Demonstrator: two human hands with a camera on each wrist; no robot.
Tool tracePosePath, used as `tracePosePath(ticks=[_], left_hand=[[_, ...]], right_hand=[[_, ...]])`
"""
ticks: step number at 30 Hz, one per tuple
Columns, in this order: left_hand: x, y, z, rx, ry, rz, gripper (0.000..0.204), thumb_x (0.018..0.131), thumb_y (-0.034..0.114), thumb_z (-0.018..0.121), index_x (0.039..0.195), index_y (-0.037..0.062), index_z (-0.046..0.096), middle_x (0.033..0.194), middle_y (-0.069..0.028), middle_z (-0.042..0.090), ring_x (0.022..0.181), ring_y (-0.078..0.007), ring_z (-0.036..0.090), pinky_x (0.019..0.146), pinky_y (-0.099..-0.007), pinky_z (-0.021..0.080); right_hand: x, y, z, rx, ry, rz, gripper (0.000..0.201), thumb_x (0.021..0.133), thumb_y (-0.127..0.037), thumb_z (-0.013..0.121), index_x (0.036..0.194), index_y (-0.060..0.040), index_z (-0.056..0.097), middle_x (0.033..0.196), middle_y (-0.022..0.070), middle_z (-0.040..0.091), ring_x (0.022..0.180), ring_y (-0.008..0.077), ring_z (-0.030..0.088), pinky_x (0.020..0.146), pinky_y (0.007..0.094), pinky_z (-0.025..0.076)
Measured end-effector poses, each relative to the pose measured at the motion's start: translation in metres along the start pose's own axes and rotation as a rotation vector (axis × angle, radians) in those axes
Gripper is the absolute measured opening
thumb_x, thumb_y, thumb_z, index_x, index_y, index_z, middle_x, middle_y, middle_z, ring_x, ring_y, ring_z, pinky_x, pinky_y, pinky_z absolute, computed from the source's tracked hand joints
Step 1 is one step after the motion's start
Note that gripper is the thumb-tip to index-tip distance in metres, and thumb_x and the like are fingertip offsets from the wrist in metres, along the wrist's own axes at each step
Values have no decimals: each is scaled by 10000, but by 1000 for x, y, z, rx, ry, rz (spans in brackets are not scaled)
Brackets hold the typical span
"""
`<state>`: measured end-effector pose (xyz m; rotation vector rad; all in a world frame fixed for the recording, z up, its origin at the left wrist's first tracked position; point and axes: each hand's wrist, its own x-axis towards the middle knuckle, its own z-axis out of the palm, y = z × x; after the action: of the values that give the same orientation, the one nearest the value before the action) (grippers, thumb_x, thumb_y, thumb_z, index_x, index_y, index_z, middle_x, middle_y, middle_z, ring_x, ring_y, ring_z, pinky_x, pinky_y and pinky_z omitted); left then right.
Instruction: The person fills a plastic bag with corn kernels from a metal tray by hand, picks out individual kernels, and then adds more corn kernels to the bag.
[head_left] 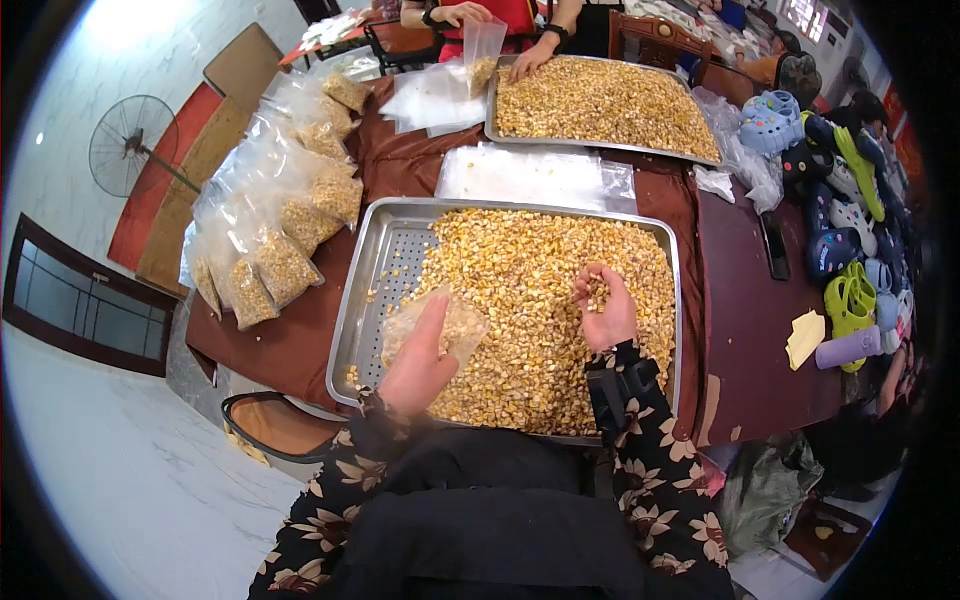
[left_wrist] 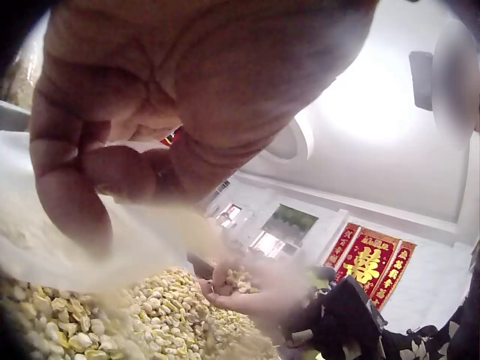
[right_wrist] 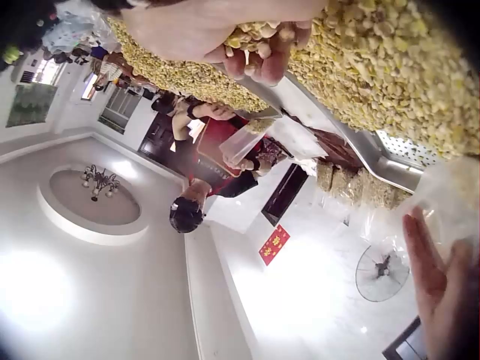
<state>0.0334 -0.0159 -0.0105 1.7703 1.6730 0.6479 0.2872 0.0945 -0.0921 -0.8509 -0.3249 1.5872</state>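
A steel tray (head_left: pixel 375 262) with a perforated bottom holds a broad heap of yellow corn kernels (head_left: pixel 530 270). My left hand (head_left: pixel 418 368) pinches a clear plastic bag (head_left: pixel 465 328) over the tray's left part. In the left wrist view, curled fingers grip the edge of that bag (left_wrist: pixel 45 232), which hangs close over the kernels. Low over the right side of the heap, my right hand (head_left: pixel 612 318) is cupped with its palm up, its fingers curled round a handful of kernels (right_wrist: pixel 259 36).
Filled bags (head_left: pixel 285 265) stand along the table's left side. Flat empty bags (head_left: pixel 520 175) lie beyond the tray. Across the table, another person's hand (head_left: pixel 530 62) rests at a second kernel tray (head_left: pixel 610 148). To the right are a phone (head_left: pixel 774 245), clogs (head_left: pixel 850 300) and a purple bottle (head_left: pixel 848 347).
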Motion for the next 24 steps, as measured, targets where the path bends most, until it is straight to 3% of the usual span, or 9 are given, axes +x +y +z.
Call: tracePosePath(ticks=[1, 4, 8, 11, 15, 17, 19, 22, 24], left_hand=[[0, -1, -1, 41, 38, 89, 708, 776, 7, 510, 1447, -1, 282, 1459, -302, 302, 1297, -416, 400, 1070, -376, 343], [-3, 5, -9, 36, -84, 23, 700, 781, 12, 517, 1449, 108, 332, 1478, -299, 268, 1383, -377, 293, 1086, -393, 315], [-3, 8, -18, 142, -162, 26, 668, 793, 23, 507, 1434, 144, 366, 1492, -301, 231, 1349, -404, 331, 1072, -383, 338], [1, 13, -23, 158, -254, -100, 673, 798, 55, 516, 1444, 85, 328, 1498, -306, 205, 1345, -422, 321, 1078, -384, 332], [1, 5, -20, 9, -108, -45, 743, 791, 109, 556, 1446, -37, 237, 1509, -304, 179, 1372, -408, 286, 1096, -380, 308], [1, 4, -21, -13, -110, -38, 775, 787, 125, 570, 1444, -71, 209, 1513, -301, 174, 1386, -399, 265, 1107, -377, 293], [2, 2, -19, -51, -89, -33, 809, 770, 125, 593, 1450, -69, 201, 1513, -299, 178, 1410, -381, 224, 1125, -368, 265], [5, -10, -13, 78, -9, 128, 834, 757, 101, 610, 1446, -77, 175, 1484, -340, 186, 1234, -464, 436, 985, -425, 417], [4, -7, -14, -18, -34, 56, 830, 750, 94, 608, 1446, -77, 189, 1496, -323, 189, 1327, -420, 318, 1062, -396, 328]], right_hand=[[-1, 2, -3, -6, 5, -1, 144, 956, -140, 477, 871, -39, 534, 929, 91, 582, 809, 161, 555, 791, 310, 450], [-12, 2, 11, 240, 89, 123, 171, 973, -163, 474, 835, -65, 497, 920, 79, 569, 844, 185, 553, 835, 351, 461], [-33, -3, 43, 482, 193, 260, 165, 974, -169, 466, 859, -53, 490, 880, 81, 543, 808, 201, 531, 877, 422, 471], [-51, -1, 65, 439, 57, 239, 166, 974, -162, 463, 853, -51, 487, 860, 73, 532, 787, 189, 521, 881, 449, 466], [-65, 10, 96, 462, -75, 264, 190, 982, -169, 442, 856, -36, 489, 831, 64, 526, 725, 183, 511, 857, 454, 480], [-74, 25, 106, 438, -159, 235, 80, 944, -76, 485, 885, -24, 499, 852, 66, 548, 762, 172, 545, 839, 400, 493], [-90, 38, 123, -789, -288, -372, 124, 958, -133, 476, 864, -52, 486, 877, 59, 545, 782, 167, 540, 856, 334, 460], [-83, 62, 125, -446, -272, -175, 153, 975, -131, 446, 858, -38, 481, 894, 96, 568, 814, 188, 559, 858, 312, 464], [-78, 66, 127, -239, -194, -16, 199, 989, -144, 428, 829, -37, 479, 904, 115, 572, 809, 205, 549, 885, 369, 471]])
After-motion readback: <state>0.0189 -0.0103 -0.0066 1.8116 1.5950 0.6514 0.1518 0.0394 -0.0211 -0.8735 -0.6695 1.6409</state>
